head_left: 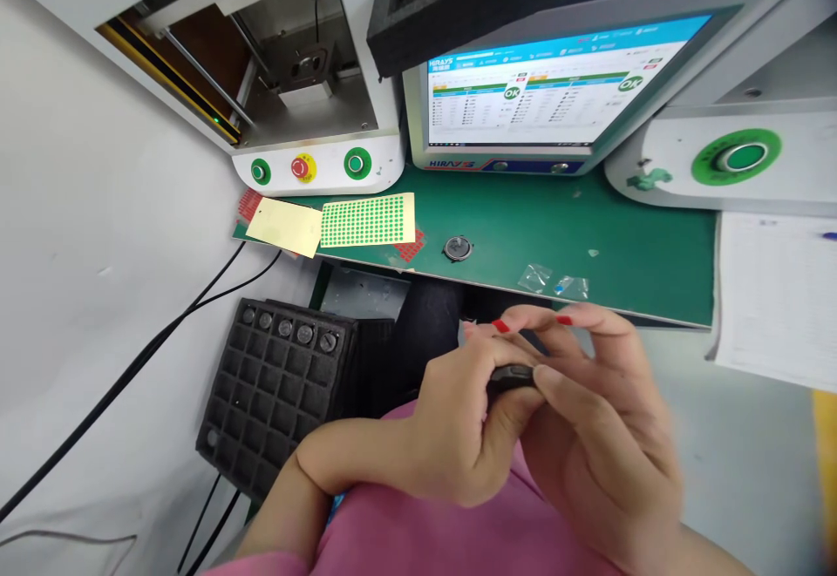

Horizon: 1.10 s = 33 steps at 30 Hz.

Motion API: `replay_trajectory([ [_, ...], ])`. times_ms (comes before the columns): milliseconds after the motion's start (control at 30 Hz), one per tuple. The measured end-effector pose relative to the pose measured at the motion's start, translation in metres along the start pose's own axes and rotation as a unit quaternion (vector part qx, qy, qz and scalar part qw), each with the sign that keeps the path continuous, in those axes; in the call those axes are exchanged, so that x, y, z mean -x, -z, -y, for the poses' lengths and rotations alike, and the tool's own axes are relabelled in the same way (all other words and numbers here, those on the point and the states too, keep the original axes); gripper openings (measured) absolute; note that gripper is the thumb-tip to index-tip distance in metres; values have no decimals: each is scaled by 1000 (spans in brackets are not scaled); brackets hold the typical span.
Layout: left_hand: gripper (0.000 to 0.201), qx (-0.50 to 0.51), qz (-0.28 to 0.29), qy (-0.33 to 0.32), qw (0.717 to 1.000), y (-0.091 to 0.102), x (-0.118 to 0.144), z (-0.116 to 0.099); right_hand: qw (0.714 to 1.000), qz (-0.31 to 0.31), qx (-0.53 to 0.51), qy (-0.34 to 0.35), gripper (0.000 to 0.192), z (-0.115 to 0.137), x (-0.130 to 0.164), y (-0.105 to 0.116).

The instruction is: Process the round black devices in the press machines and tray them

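In front of my chest, my left hand [467, 419] is closed around a small dark watch case [511, 376], pinching it between thumb and fingers. My right hand [602, 419] also grips it, with the thumb on its near right edge; its other fingers curve beyond it. Red patches show at two fingertips; whether they are nails or stickers I cannot tell. Most of the watch case is hidden by my fingers. Another round watch case [458, 248] lies flat on the green bench [654, 254], apart from both hands.
A black foam tray [271, 384] at lower left holds several round parts. Sticker sheets [367, 220] and small clear bags [536, 277] lie on the bench. Behind stand a press machine [314, 166], a monitor [510, 79] and an overhanging foam tray [445, 36]. Papers [778, 297] lie at right.
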<state>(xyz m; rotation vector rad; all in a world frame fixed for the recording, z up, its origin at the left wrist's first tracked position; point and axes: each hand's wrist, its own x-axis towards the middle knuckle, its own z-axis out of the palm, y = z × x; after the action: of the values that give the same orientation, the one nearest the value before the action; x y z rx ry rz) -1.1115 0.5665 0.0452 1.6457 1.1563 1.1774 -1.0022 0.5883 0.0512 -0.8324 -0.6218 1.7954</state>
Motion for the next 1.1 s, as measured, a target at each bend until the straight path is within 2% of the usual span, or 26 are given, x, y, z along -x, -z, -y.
replay_trajectory([
  [100,11,-41,4,-6,999,-1,0,2,1000,-12,-2,-4,20,-1,2,0],
  [233,11,-38,9,-19,999,0,0,3,1000,-27,-5,8,22,-3,6,-1],
  [300,7,-6,14,19,1000,-1,1,3,999,-39,0,8,21,-5,5,0],
  [367,8,95,2,92,991,-3,1,4,999,-46,6,-18,17,-7,4,4],
  [433,20,267,-5,160,950,-5,1,6,998,-31,18,-47,13,-7,1,9],
  [500,30,425,3,201,882,-6,-1,6,999,-19,31,-39,15,-7,-1,14],
  [533,32,483,13,218,848,-6,-2,6,999,-22,38,-12,15,-6,-1,16],
  [600,34,556,20,245,794,-5,-5,5,994,-39,59,85,18,-3,-2,20],
  [667,34,592,22,259,763,-4,-7,4,976,-33,93,193,31,-1,-1,23],
  [733,34,602,24,250,758,-5,-7,5,963,0,123,238,50,1,0,25],
  [867,34,585,22,232,777,-9,-4,6,957,61,167,231,75,-1,2,29],
  [1033,31,558,25,244,793,-10,-3,4,937,33,207,279,82,-3,4,31],
  [1067,30,559,31,246,791,-9,-4,3,941,21,197,273,81,-2,3,31],
  [1100,29,564,40,247,787,-7,-4,2,958,10,169,233,79,0,3,30],
])
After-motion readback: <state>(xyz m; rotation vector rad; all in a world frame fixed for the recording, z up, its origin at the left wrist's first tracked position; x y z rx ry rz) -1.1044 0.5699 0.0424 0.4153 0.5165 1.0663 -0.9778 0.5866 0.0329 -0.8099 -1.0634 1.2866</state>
